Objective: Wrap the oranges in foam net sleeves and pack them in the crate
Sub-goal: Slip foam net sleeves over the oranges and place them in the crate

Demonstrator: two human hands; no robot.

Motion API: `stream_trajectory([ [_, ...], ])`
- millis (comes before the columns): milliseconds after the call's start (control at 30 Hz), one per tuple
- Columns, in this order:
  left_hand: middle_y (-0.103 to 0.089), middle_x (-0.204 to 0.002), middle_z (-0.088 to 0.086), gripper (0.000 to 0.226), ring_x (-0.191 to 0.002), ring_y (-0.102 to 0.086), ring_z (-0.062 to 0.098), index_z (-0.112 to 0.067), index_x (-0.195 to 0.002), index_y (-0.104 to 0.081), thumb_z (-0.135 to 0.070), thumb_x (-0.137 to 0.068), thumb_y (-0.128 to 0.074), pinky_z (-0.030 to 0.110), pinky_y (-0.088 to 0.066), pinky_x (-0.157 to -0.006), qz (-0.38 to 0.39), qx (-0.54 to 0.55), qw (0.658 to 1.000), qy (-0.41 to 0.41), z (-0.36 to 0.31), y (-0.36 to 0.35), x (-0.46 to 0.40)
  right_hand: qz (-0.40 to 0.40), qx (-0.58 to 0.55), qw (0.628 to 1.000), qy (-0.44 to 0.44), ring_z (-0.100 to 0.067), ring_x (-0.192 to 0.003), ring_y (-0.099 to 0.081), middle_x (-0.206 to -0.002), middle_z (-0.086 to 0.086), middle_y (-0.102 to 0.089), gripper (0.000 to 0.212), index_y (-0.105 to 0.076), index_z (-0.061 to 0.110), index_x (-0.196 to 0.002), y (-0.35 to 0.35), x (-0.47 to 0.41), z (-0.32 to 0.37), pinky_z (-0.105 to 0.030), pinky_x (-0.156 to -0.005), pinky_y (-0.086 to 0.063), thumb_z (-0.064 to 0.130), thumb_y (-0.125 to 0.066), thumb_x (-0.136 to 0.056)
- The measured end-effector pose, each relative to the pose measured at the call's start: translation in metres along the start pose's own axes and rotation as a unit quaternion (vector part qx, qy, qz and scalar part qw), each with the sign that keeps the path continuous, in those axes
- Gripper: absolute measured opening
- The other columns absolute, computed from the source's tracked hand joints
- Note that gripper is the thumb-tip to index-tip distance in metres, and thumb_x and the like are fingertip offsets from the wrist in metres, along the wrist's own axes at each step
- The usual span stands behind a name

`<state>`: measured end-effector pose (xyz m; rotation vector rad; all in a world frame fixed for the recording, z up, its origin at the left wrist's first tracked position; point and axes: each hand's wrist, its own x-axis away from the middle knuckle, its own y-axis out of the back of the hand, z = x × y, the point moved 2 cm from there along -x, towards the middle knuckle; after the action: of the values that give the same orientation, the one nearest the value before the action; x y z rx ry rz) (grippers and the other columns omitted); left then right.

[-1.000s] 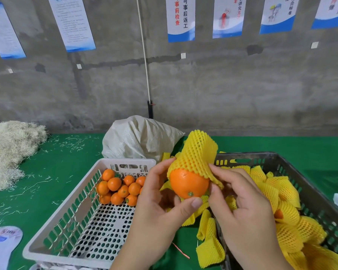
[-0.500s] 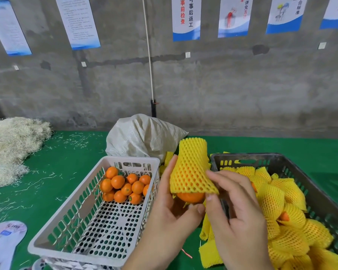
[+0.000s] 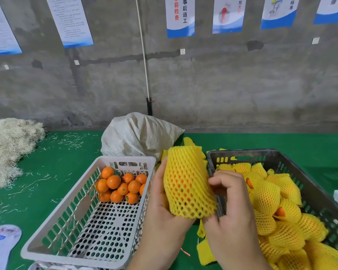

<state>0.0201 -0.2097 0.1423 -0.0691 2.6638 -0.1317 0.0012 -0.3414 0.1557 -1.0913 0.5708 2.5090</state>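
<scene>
Fingers of your left hand [image 3: 165, 207] curl round the yellow foam net sleeve [image 3: 186, 182], cupping it from the left in a firm grip; your right hand [image 3: 229, 211] pinches its right edge, fingers bent. The sleeve is held up between the white plastic basket [image 3: 66, 215] and the dark grey crate [image 3: 310, 184]. A second ago the orange's lower half was bare; now the net covers it entirely.

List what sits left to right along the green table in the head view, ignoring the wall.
Pale straw-like fibre heap → white perforated plastic basket holding bare oranges → left hand → orange in yellow foam net sleeve → right hand → dark grey plastic crate of wrapped oranges.
</scene>
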Motion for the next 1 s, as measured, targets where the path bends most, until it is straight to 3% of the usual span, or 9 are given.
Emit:
stream_trajectory([
  [133, -0.068, -0.138, -0.004, 0.084, -0.122, -0.068, 0.015, -0.042, -0.140, -0.059, -0.023, -0.064, -0.086, 0.023, -0.055, -0.093, -0.032, 0.018, 0.998, -0.044, -0.002, -0.002, -0.004, 0.042, 0.011, 0.999, -0.019, -0.009, -0.104, -0.058, -0.108, 0.014, -0.053, 0.047, -0.050, 0.039, -0.106, 0.003, 0.005, -0.008, -0.011, -0.082, -0.047, 0.010, -0.066, -0.072],
  [200, -0.066, -0.139, -0.009, 0.085, -0.124, -0.066, 0.012, -0.044, -0.142, -0.056, -0.025, -0.065, -0.085, 0.018, -0.054, -0.094, -0.058, -0.018, 0.996, -0.069, 0.004, 0.001, -0.003, 0.119, -0.087, 0.982, -0.114, -0.014, -0.097, -0.063, -0.104, 0.012, -0.062, 0.040, -0.056, 0.040, -0.105, 0.002, 0.008, -0.014, -0.021, -0.080, -0.051, 0.027, -0.067, -0.069],
  [300, -0.059, -0.147, -0.014, 0.090, -0.133, -0.060, 0.010, -0.048, -0.149, -0.048, -0.028, -0.070, -0.087, 0.020, -0.051, -0.102, -0.056, -0.081, 0.988, -0.116, 0.016, 0.007, 0.000, 0.158, -0.404, 0.856, -0.281, -0.022, -0.102, -0.069, -0.110, -0.001, -0.072, 0.074, -0.069, 0.036, -0.115, -0.002, 0.007, -0.017, -0.035, -0.078, -0.058, 0.028, -0.087, -0.043],
  [367, -0.053, -0.154, -0.017, 0.090, -0.140, -0.054, 0.010, -0.050, -0.153, -0.043, -0.026, -0.076, -0.085, 0.022, -0.048, -0.107, 0.003, -0.121, 0.985, -0.122, 0.022, 0.005, 0.003, 0.199, -0.477, 0.799, -0.308, -0.020, -0.111, -0.070, -0.121, 0.001, -0.072, 0.080, -0.069, 0.047, -0.114, -0.007, 0.007, -0.013, -0.034, -0.084, -0.059, 0.037, -0.102, -0.042],
  [500, -0.037, -0.164, -0.021, 0.085, -0.148, -0.042, 0.006, -0.045, -0.162, -0.028, -0.037, -0.091, -0.072, 0.035, -0.046, -0.114, 0.112, -0.209, 0.965, -0.109, 0.033, -0.004, 0.008, 0.155, -0.314, 0.868, -0.353, -0.007, -0.112, -0.069, -0.119, 0.019, -0.069, 0.079, -0.053, 0.068, -0.115, -0.010, 0.014, -0.027, -0.027, -0.084, -0.059, 0.039, -0.094, -0.053],
  [633, -0.053, -0.147, -0.027, 0.074, -0.076, -0.067, 0.014, -0.051, -0.160, -0.026, -0.069, -0.096, -0.058, 0.030, -0.059, -0.066, 0.178, -0.324, 0.924, -0.098, 0.049, 0.017, 0.008, 0.051, -0.340, 0.828, -0.443, -0.021, -0.084, -0.073, -0.110, -0.008, -0.070, 0.079, -0.052, 0.046, -0.129, 0.017, 0.009, -0.069, -0.036, -0.075, -0.057, 0.012, -0.088, -0.067],
  [767, -0.068, -0.127, -0.027, 0.072, -0.078, -0.073, 0.010, -0.050, -0.162, -0.010, -0.054, -0.104, -0.052, 0.026, -0.058, -0.068, 0.111, -0.316, 0.942, 0.019, 0.096, 0.078, -0.002, -0.121, -0.345, 0.780, -0.507, -0.029, -0.094, -0.070, -0.120, -0.021, -0.063, 0.098, -0.012, 0.037, -0.155, 0.045, 0.007, -0.116, -0.039, -0.079, -0.052, 0.004, -0.073, -0.086],
  [867, -0.070, -0.123, -0.008, 0.073, -0.077, -0.071, 0.013, -0.038, -0.164, -0.009, -0.037, -0.106, -0.053, 0.040, -0.059, -0.064, 0.024, -0.371, 0.917, 0.141, 0.148, 0.126, -0.008, -0.183, -0.273, 0.792, -0.515, -0.027, -0.111, -0.066, -0.134, -0.016, -0.056, 0.100, 0.011, 0.027, -0.161, 0.032, 0.027, -0.137, -0.039, -0.094, -0.050, 0.004, -0.062, -0.097],
  [1000, -0.050, -0.156, 0.007, 0.058, -0.114, -0.061, 0.010, -0.018, -0.161, -0.034, -0.035, -0.108, -0.052, 0.035, -0.050, -0.099, 0.063, -0.372, 0.897, 0.229, 0.195, 0.146, 0.010, -0.004, -0.080, 0.881, -0.467, -0.002, -0.104, -0.063, -0.140, 0.006, -0.053, 0.054, -0.046, 0.041, -0.144, -0.003, 0.062, -0.144, -0.020, -0.077, -0.048, 0.014, -0.060, -0.098],
])
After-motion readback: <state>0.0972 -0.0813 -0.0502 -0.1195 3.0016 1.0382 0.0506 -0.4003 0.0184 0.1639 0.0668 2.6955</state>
